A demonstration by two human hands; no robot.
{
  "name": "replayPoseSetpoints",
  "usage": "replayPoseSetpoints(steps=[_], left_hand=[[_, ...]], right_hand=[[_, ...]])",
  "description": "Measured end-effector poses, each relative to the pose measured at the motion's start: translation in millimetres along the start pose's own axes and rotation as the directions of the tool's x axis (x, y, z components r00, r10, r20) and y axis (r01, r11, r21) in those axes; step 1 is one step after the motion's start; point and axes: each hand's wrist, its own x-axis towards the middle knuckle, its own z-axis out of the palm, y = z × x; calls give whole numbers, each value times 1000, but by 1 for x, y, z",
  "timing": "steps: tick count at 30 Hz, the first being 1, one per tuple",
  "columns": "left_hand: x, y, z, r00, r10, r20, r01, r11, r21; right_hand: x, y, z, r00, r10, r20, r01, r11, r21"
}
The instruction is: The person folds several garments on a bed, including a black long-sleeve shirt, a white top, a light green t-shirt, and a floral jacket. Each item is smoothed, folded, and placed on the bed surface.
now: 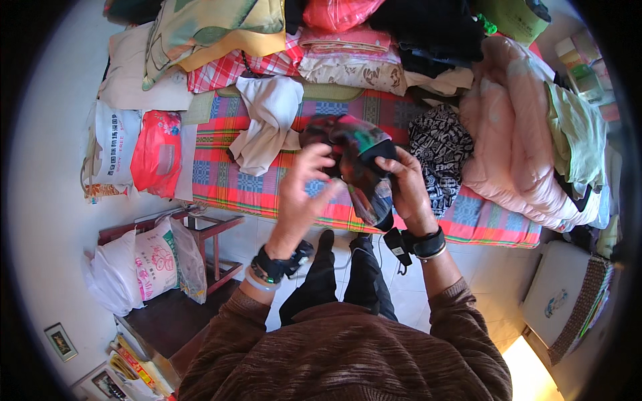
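A dark, multicoloured printed cloth garment [361, 145] hangs bunched above the bed, partly blurred. My right hand [412, 185] grips its right edge, the thumb lying on top of a black part. Just left of the cloth, my left hand [306, 183] is blurred, its fingers and thumb spread and nothing seen between them. Whether its fingertips touch the cloth is hard to tell. Beyond my left hand, a crumpled white ribbed garment [268, 118] lies on the plaid bedsheet [225, 175]. To the right of my right hand rests a black-and-white patterned cloth [439, 150].
Folded bedding [351, 67] and pillows line the bed's far side. A pink quilt [516, 140] fills its right end. At left are a red bag [158, 155] and a wooden chair frame [220, 230] beside a white sack [153, 260]. A white lidded box [556, 288] stands at lower right.
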Motion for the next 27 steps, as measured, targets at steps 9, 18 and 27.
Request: replayPoseSetpoints(steps=[9,18,27], left_hand=[[2,-16,-39,907,411,96,-421,864,277],[41,11,-114,781,611,132,-615,714,334],[12,-51,-92,954,251,166,-274,952,138]], right_hand=[[-40,-7,68,990,7,138,55,896,-441],[-82,-70,151,738,-425,524,454,-263,-851],[-111,-138,168,378,-668,641,704,-242,-667]])
